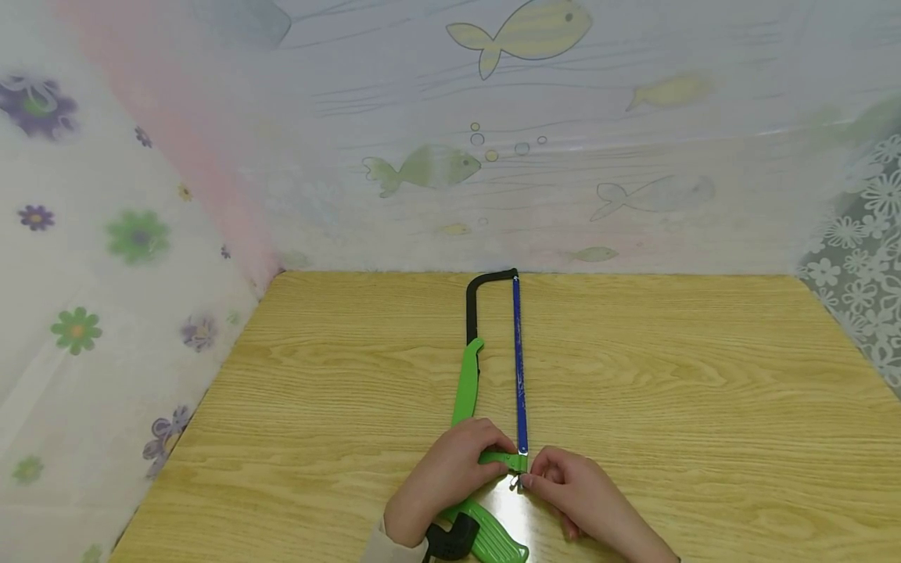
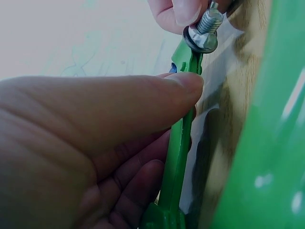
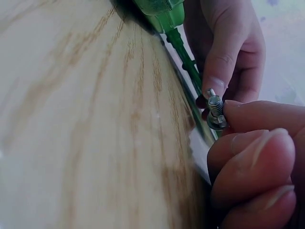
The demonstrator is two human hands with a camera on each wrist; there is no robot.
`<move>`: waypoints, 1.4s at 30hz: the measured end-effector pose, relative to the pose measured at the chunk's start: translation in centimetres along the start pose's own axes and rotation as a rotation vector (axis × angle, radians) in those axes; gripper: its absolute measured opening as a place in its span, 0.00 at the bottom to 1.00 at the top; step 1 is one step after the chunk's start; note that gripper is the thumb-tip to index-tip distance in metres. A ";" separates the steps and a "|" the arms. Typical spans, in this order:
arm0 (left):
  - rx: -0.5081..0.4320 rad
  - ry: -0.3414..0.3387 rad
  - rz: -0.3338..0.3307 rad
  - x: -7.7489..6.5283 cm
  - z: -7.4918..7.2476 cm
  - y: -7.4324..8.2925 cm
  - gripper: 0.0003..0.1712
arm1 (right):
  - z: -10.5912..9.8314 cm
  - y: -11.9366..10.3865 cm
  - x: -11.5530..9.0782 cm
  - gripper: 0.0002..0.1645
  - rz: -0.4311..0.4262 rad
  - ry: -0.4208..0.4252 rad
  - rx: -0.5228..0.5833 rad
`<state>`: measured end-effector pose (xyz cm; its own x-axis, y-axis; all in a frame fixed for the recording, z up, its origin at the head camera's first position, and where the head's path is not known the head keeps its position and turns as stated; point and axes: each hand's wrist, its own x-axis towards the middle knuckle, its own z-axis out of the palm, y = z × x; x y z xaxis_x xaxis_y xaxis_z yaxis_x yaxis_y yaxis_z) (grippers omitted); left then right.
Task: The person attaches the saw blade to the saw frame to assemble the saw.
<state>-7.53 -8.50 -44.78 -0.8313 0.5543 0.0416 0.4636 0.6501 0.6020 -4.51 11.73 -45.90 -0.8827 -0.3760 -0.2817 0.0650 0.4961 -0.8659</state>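
Observation:
A hacksaw lies on the wooden table, with a black front bow (image 1: pixel 472 313), a green frame (image 1: pixel 466 391) and a blue blade (image 1: pixel 520 360) running along its right side. My left hand (image 1: pixel 446 465) pinches the short green arm (image 2: pixel 177 157) at the blade's near end between thumb and fingers. At that arm's tip a metal wing nut (image 1: pixel 517 483) sits on a threaded bolt (image 2: pixel 210 21), whose end sticks out. My right hand (image 1: pixel 587 489) pinches the wing nut with thumb and forefinger; the right wrist view shows its other fingers curled. The nut is partly hidden by fingertips.
The green grip (image 1: pixel 496 536) of the hacksaw, with a black part (image 1: pixel 454 538) beside it, lies under my left wrist. Wood-grain tabletop (image 1: pixel 704 375) spreads to both sides. A fish-patterned curtain (image 1: pixel 422 219) stands behind the table, a flowered one (image 1: pixel 91 274) at left.

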 end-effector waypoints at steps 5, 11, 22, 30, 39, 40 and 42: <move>0.006 0.007 0.012 0.0 0.0 -0.1 0.09 | 0.0 0.0 0.0 0.19 -0.004 -0.023 0.014; 0.004 0.005 0.010 0.0 0.1 -0.1 0.09 | 0.0 0.1 0.2 0.17 -0.007 -0.056 0.013; 0.017 0.020 0.023 0.0 0.2 -0.1 0.09 | 0.0 0.3 0.2 0.21 0.008 -0.061 0.029; 0.012 0.018 0.025 0.0 0.1 -0.1 0.09 | -0.1 0.4 0.4 0.23 0.004 -0.063 0.023; 0.011 0.017 0.017 0.0 0.2 -0.2 0.09 | -0.2 0.3 0.3 0.20 -0.005 -0.088 0.012; 0.011 0.016 0.017 0.0 0.2 -0.2 0.09 | -0.2 0.3 0.3 0.20 -0.004 -0.092 0.013; 0.010 0.014 0.014 0.0 0.2 -0.1 0.09 | -0.2 0.3 0.3 0.20 -0.005 -0.094 0.014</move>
<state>-7.51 -8.51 -44.99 -0.8288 0.5563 0.0609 0.4782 0.6475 0.5934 -4.88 11.91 -46.17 -0.8354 -0.4505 -0.3148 0.0682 0.4834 -0.8727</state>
